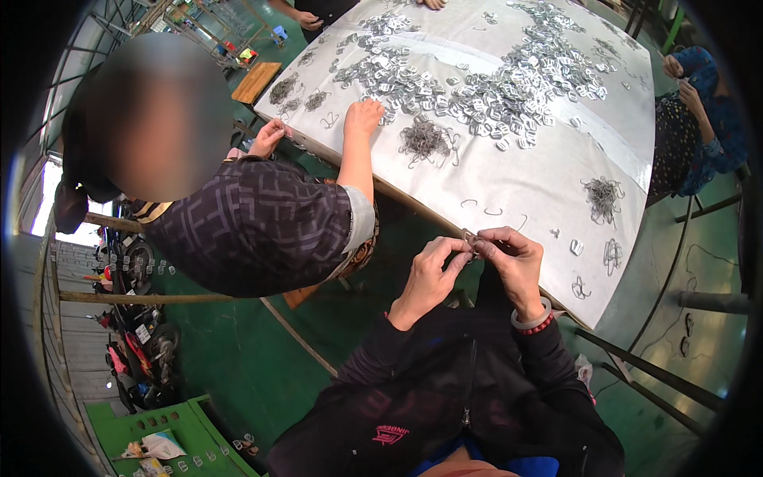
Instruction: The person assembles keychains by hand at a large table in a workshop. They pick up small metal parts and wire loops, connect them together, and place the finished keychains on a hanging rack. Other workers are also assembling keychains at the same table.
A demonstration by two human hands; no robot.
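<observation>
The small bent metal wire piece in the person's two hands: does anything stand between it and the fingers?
Nothing visible does. The left hand and the right hand both pinch the small bent metal wire piece directly with bare fingertips, just off the edge of the white covered table.

We are sitting in a small assembly workshop: several people are working around a white-covered table (548, 191) heaped with metal clips (509, 87) and wire pieces (425, 139), on a green-painted floor (238, 358)

Left hand (430, 266) and right hand (513, 256) fingertip to fingertip, both pinched
</observation>
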